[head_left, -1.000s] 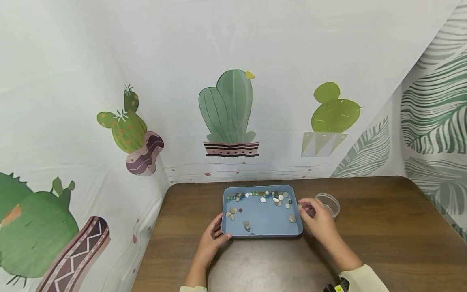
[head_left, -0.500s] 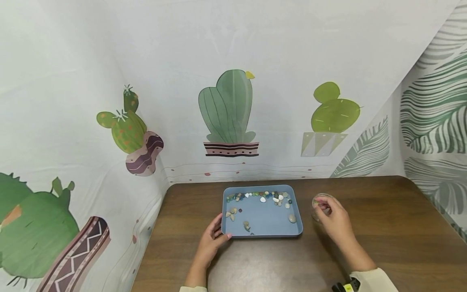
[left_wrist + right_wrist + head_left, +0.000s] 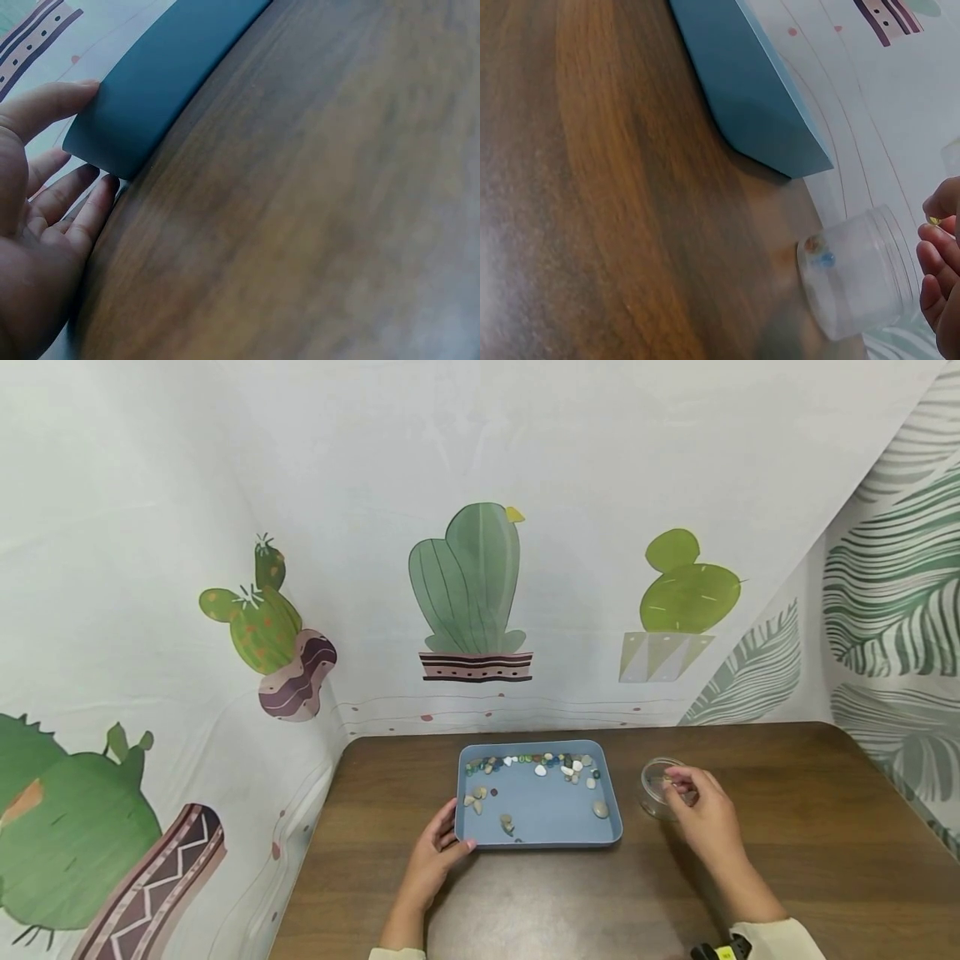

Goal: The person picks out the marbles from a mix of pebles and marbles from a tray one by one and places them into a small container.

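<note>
At its near left corner, my left hand [image 3: 432,858] holds a shallow blue-grey tray [image 3: 551,842], thumb on the front rim and fingers along the left side. Small pebbles and glass stones [image 3: 492,765] line the tray's far side, with a few more loose inside. My right hand [image 3: 708,818] pinches a small yellow-green stone [image 3: 934,220] between thumb and forefinger. It is held over the right part of a clear round jar [image 3: 651,797], near the mouth. In the right wrist view a brown piece and a blue piece [image 3: 825,259] lie at the jar's bottom.
The tray and jar stand apart on a brown wooden table [image 3: 375,810]. A white cloth [image 3: 585,610] with printed cacti hangs behind the table. A large grey pebble [image 3: 601,809] lies at the tray's right side.
My right hand has moved right from the tray's right edge, over the jar, to the jar's right side, still pinching the small stone. The left hand and tray have stayed put.
</note>
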Motion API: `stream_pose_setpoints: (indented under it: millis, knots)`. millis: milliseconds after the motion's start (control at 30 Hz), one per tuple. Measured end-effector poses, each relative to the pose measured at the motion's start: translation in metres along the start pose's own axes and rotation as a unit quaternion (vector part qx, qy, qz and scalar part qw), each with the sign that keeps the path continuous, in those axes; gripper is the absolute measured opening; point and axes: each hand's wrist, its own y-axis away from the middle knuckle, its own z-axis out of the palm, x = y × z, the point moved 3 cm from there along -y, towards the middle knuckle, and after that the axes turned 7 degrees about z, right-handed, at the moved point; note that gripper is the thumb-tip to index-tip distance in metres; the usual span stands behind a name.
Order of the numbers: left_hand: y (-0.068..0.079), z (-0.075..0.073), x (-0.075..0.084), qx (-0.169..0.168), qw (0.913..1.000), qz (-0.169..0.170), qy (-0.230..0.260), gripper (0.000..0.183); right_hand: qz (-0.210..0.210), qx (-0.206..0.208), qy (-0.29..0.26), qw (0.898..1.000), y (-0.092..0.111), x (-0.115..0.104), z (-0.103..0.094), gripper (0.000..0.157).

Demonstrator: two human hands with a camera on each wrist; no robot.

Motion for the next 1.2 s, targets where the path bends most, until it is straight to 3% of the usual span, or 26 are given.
stream_pose_setpoints:
  millis: [267,533,767,1200]
  knots:
    - [0.0005,0.0002,-0.0004,-0.001,1.0000,-0.001,0.001,0.078,0.015,-0.005,0.013,1.000,0.0003,0.0092,-0.0014,0.017]
    - [-0.0011,-0.0003,-0.0019,-0.001,1.0000,0.005,0.006,0.078,0.035,-0.005,0.022,0.999,0.0001,0.0085,-0.0057,0.043]
    - [-0.0010,-0.0001,-0.0006,-0.003,0.9999,0.001,0.011,0.078,0.070,-0.001,0.009,0.997,-0.0002,0.0053,-0.0086,0.039]
    - [-0.0021,-0.0015,-0.0043,-0.004,0.9999,0.000,-0.010,0.079,0.070,-0.008,0.008,0.998,0.0007,0.0035,-0.0076,0.034]
